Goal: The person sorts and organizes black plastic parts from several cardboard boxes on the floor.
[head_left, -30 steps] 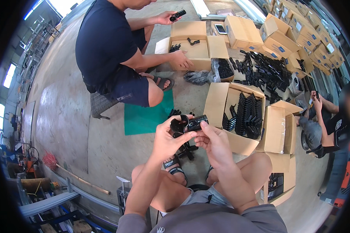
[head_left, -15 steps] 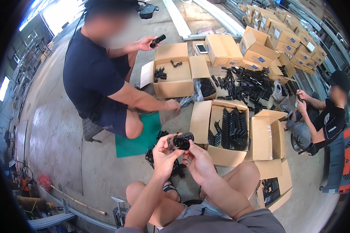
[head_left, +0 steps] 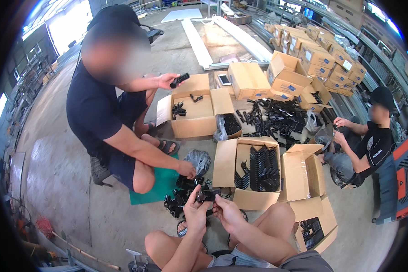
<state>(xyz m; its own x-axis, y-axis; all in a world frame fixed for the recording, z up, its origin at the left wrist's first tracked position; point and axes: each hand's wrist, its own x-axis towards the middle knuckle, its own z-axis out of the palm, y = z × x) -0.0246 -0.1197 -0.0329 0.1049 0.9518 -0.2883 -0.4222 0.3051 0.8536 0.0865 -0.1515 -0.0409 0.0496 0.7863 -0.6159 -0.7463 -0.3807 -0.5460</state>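
On your left, a green sheet (head_left: 146,198) lies with loose black parts (head_left: 176,207) heaped at its edge, within easy reach. Your left grip (head_left: 196,218) is closed on a black fitting (head_left: 207,196) before you; your right grip (head_left: 227,215) pinches its other end, so the two-ended hold should steady it. Rightward, an open carton (head_left: 255,201) keeps black brackets (head_left: 266,168) in rows, likely saving room.

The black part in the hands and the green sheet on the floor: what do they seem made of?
Black part: coated metal or hard plastic; its glossy glints fit either. Green sheet: probably plastic or rubber, being smooth, flat and evenly coloured.
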